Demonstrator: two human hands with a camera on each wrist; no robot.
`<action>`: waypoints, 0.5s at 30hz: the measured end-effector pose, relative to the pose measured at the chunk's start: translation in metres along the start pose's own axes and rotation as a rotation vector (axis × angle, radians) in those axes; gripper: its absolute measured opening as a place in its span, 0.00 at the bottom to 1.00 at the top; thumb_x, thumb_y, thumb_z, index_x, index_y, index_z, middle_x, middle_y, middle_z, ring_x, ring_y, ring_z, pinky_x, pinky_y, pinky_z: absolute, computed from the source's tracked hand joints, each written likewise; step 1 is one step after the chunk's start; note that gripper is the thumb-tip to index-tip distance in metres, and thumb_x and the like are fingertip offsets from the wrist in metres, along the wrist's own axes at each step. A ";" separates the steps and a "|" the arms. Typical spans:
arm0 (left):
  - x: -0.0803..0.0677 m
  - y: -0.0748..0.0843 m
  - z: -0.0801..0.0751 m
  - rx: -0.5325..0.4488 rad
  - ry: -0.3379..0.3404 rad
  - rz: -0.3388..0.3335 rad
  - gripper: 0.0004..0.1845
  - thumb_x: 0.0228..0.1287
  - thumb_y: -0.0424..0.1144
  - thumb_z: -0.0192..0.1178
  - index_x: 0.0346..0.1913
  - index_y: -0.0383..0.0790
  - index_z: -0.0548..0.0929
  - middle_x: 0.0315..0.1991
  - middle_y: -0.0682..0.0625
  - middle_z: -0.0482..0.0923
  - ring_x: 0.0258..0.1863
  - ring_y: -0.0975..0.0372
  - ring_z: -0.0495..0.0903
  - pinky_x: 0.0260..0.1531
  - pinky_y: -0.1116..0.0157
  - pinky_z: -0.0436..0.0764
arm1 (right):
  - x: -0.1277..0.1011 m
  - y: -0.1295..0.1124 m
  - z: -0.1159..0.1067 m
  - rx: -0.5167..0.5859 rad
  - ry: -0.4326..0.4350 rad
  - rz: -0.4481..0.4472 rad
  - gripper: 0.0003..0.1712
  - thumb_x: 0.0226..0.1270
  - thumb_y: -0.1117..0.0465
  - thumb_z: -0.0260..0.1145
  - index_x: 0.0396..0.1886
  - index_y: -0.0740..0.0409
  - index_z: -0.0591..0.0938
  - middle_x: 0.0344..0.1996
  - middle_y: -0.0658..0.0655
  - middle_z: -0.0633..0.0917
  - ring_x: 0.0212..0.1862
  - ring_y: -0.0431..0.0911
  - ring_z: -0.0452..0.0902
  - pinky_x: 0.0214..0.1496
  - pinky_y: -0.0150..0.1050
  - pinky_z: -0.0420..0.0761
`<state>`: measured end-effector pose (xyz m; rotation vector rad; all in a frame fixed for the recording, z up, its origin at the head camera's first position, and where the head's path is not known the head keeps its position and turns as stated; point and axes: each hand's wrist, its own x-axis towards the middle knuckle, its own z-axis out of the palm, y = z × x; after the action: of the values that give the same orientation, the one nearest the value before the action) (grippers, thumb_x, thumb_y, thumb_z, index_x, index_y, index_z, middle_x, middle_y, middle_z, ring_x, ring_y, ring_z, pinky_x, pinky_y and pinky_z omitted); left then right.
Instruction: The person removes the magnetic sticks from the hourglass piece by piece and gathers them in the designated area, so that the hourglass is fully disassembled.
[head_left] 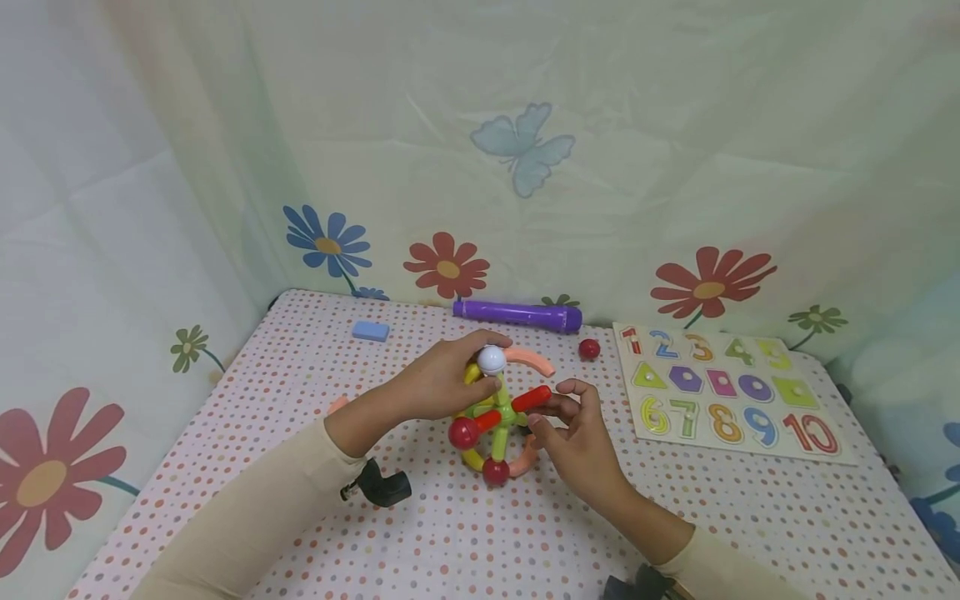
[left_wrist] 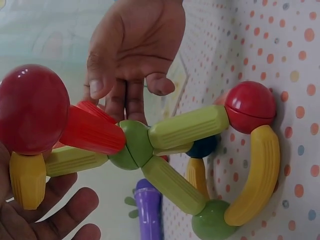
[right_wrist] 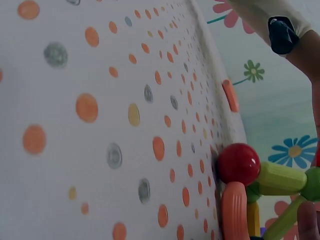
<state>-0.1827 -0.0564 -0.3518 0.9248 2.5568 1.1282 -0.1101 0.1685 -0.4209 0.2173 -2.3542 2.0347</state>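
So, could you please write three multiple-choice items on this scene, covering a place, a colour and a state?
1. Where does the purple tube lie?
A. Along the back edge by the curtain
B. On the number puzzle
C. Under the left sleeve

2. What colour is the ball at the top of the stick-and-ball toy?
A. White
B. Blue
C. Black

3. What does the right hand hold?
A. Nothing
B. The toy's red stick
C. The loose red ball

Answers: 1 A, it lies below the flowers; 2 A, under the left hand; 3 B, its fingers pinch the stick.
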 end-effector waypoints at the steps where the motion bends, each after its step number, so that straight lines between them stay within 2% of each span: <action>1: 0.000 0.000 0.000 -0.002 0.001 0.002 0.29 0.71 0.37 0.65 0.72 0.46 0.70 0.54 0.48 0.82 0.43 0.60 0.81 0.47 0.64 0.83 | 0.000 0.000 0.002 0.011 0.002 0.001 0.30 0.72 0.76 0.62 0.62 0.61 0.54 0.55 0.68 0.81 0.50 0.67 0.81 0.44 0.51 0.87; 5: 0.000 -0.001 0.001 -0.011 0.004 0.003 0.29 0.71 0.36 0.65 0.72 0.46 0.70 0.54 0.48 0.82 0.43 0.60 0.81 0.47 0.64 0.83 | -0.001 0.002 0.008 0.010 0.016 0.018 0.32 0.72 0.73 0.65 0.61 0.58 0.53 0.56 0.67 0.82 0.43 0.68 0.84 0.42 0.47 0.88; 8: -0.001 0.000 0.000 -0.015 0.008 0.002 0.29 0.71 0.36 0.65 0.72 0.46 0.71 0.54 0.48 0.82 0.44 0.60 0.81 0.48 0.63 0.84 | 0.000 0.003 0.012 -0.032 0.020 0.023 0.35 0.71 0.69 0.68 0.61 0.57 0.53 0.55 0.67 0.83 0.31 0.61 0.84 0.34 0.38 0.86; 11: 0.000 0.000 0.001 -0.016 0.009 0.001 0.29 0.71 0.36 0.65 0.72 0.45 0.71 0.55 0.48 0.82 0.44 0.60 0.81 0.48 0.63 0.84 | 0.000 0.004 0.014 -0.054 0.026 0.018 0.36 0.70 0.69 0.69 0.61 0.58 0.53 0.53 0.67 0.84 0.19 0.51 0.75 0.25 0.32 0.78; 13: 0.000 -0.001 0.001 -0.014 0.008 0.001 0.29 0.71 0.36 0.65 0.72 0.45 0.71 0.55 0.48 0.82 0.44 0.60 0.81 0.48 0.63 0.84 | 0.001 0.004 0.016 -0.065 0.037 0.011 0.36 0.69 0.69 0.70 0.61 0.58 0.53 0.52 0.67 0.85 0.16 0.46 0.69 0.22 0.30 0.73; 15: 0.000 -0.001 0.001 -0.010 0.010 0.002 0.29 0.71 0.36 0.65 0.72 0.45 0.71 0.55 0.48 0.82 0.44 0.60 0.81 0.48 0.64 0.84 | 0.001 0.004 0.017 -0.074 0.052 0.003 0.36 0.69 0.69 0.70 0.61 0.58 0.53 0.51 0.66 0.85 0.16 0.45 0.69 0.21 0.30 0.72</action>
<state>-0.1829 -0.0560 -0.3534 0.9215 2.5562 1.1473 -0.1106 0.1521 -0.4267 0.1573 -2.3939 1.9258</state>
